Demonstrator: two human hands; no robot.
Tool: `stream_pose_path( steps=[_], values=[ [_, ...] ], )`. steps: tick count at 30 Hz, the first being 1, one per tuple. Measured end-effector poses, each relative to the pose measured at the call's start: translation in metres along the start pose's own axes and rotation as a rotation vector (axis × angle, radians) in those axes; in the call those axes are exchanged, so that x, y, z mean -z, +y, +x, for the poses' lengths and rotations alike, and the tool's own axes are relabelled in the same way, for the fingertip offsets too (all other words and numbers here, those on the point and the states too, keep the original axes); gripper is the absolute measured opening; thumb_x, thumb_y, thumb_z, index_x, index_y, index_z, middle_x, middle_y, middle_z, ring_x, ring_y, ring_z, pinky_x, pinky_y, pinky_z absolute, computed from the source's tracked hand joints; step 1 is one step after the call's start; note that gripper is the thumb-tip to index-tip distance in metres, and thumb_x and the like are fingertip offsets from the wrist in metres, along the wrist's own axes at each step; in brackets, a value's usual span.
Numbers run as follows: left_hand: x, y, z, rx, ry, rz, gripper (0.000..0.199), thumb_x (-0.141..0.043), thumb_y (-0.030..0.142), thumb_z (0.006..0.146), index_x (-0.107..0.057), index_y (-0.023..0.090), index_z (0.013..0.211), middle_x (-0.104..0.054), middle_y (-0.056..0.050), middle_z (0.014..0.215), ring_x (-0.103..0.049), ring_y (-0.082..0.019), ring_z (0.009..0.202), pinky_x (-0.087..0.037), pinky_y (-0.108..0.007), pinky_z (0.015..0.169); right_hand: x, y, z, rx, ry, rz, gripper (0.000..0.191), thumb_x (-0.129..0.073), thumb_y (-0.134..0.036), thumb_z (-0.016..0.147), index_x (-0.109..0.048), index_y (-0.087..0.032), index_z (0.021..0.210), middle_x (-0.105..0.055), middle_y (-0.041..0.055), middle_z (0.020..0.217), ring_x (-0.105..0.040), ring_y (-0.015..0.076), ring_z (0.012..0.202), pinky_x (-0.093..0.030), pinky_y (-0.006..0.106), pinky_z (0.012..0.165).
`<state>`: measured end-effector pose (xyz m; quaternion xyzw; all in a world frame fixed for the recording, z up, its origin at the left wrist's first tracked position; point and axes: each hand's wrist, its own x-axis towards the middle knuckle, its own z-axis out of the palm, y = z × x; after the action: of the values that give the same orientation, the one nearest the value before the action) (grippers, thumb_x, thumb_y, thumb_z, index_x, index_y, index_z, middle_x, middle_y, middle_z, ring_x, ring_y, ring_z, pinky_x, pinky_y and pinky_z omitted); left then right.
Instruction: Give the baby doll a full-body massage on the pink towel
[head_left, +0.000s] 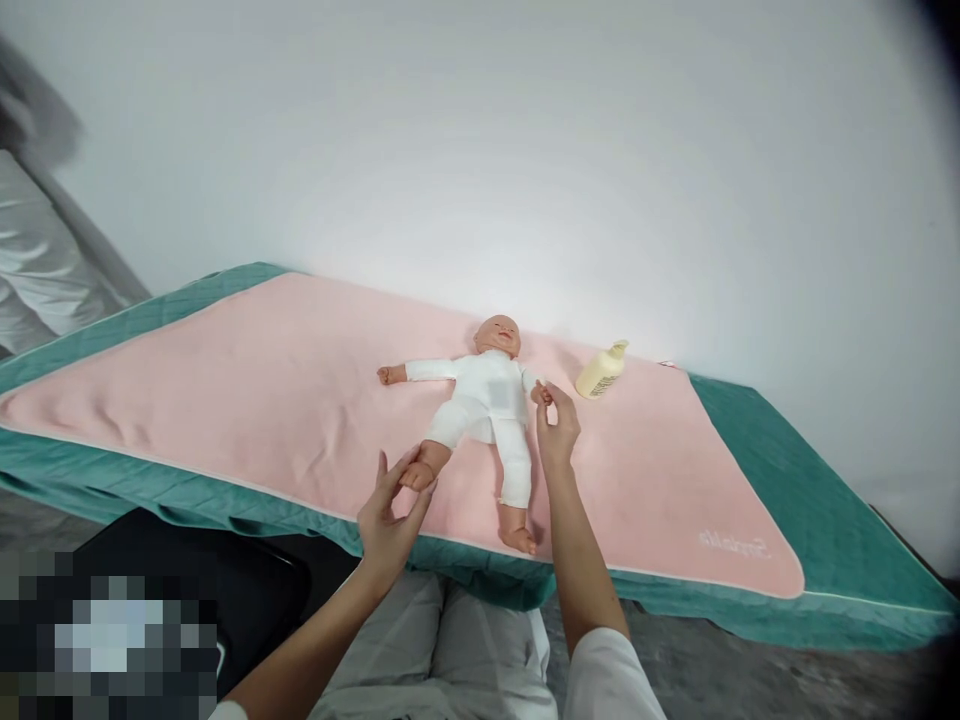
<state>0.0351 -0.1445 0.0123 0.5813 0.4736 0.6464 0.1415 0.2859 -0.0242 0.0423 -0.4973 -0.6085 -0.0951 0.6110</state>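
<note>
A baby doll (469,385) with a white cloth body lies on its back on a pink mat (300,380), its head toward the wall. My left hand (390,510) has its thumb and fingers around the doll's foot on the left, and that leg is bent outward. With fingertips closed together, my right hand (559,425) holds the doll's small hand on the right side. The doll's other arm stretches out to the left, and its other leg points toward me. Beyond my right hand, a pale yellow pump bottle (600,372) stands on the mat.
Under the mat is a green quilted cover (780,450) whose near edge hangs down in front of my legs. A white wall (480,150) rises behind the bed. White bedding or pillows (45,260) are at the far left. Something black (255,570) sits below the left front edge.
</note>
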Motion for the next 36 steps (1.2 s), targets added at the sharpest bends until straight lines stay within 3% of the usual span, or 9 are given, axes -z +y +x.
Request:
stream_pose_path(
  steps=[4, 10, 18, 25, 30, 36],
  values=[
    [-0.015, 0.014, 0.029, -0.083, -0.07, -0.007, 0.044, -0.064, 0.024, 0.086, -0.056, 0.024, 0.129, -0.068, -0.003, 0.122, -0.067, -0.021, 0.108, -0.025, -0.052, 0.12, -0.008, -0.007, -0.009, 0.119, -0.155, -0.069, 0.03, -0.046, -0.025, 0.094, -0.061, -0.021, 0.119, -0.069, 0.0098, 0.109, -0.065, 0.0193, 0.103, -0.057, 0.038, 0.09],
    [-0.029, 0.026, 0.064, -0.052, -0.206, 0.057, 0.04, -0.061, 0.034, 0.088, -0.057, 0.022, 0.126, -0.069, -0.004, 0.12, -0.069, -0.021, 0.104, -0.027, -0.052, 0.118, -0.012, -0.012, -0.019, 0.088, -0.344, -0.062, 0.045, -0.045, -0.024, 0.091, -0.046, -0.021, 0.137, -0.065, 0.0112, 0.121, -0.061, 0.0212, 0.114, -0.053, 0.042, 0.097],
    [-0.044, 0.026, 0.086, -0.044, -0.269, -0.01, 0.039, -0.062, 0.034, 0.086, -0.058, 0.022, 0.123, -0.068, -0.004, 0.123, -0.067, -0.02, 0.107, -0.023, -0.048, 0.119, -0.012, -0.015, -0.017, 0.125, -0.451, -0.034, 0.039, -0.047, -0.024, 0.092, -0.051, -0.02, 0.131, -0.066, 0.009, 0.123, -0.059, 0.0211, 0.12, -0.051, 0.041, 0.1],
    [-0.043, 0.024, 0.089, -0.036, -0.285, 0.004, 0.039, -0.061, 0.035, 0.086, -0.058, 0.022, 0.123, -0.068, -0.005, 0.123, -0.067, -0.021, 0.108, -0.022, -0.05, 0.119, -0.009, -0.01, -0.018, 0.124, -0.413, -0.025, 0.041, -0.045, -0.021, 0.091, -0.05, -0.019, 0.132, -0.064, 0.0104, 0.125, -0.058, 0.021, 0.119, -0.05, 0.041, 0.1],
    [-0.02, 0.024, 0.079, -0.018, -0.302, 0.052, 0.037, -0.061, 0.037, 0.086, -0.059, 0.023, 0.121, -0.068, -0.004, 0.122, -0.066, -0.021, 0.109, -0.023, -0.051, 0.119, -0.005, 0.0, -0.016, -0.116, -0.245, 0.008, 0.038, -0.048, -0.028, 0.092, -0.053, -0.019, 0.128, -0.064, 0.0112, 0.122, -0.061, 0.0211, 0.113, -0.049, 0.042, 0.1],
    [0.018, 0.017, 0.055, 0.015, -0.333, 0.082, 0.041, -0.065, 0.036, 0.084, -0.059, 0.025, 0.124, -0.069, -0.002, 0.12, -0.067, -0.023, 0.108, -0.023, -0.052, 0.119, -0.002, 0.018, 0.005, -0.408, -0.033, 0.127, 0.041, -0.046, -0.036, 0.092, -0.053, -0.015, 0.126, -0.062, 0.0135, 0.127, -0.06, 0.0206, 0.116, -0.046, 0.037, 0.1]
  ],
)
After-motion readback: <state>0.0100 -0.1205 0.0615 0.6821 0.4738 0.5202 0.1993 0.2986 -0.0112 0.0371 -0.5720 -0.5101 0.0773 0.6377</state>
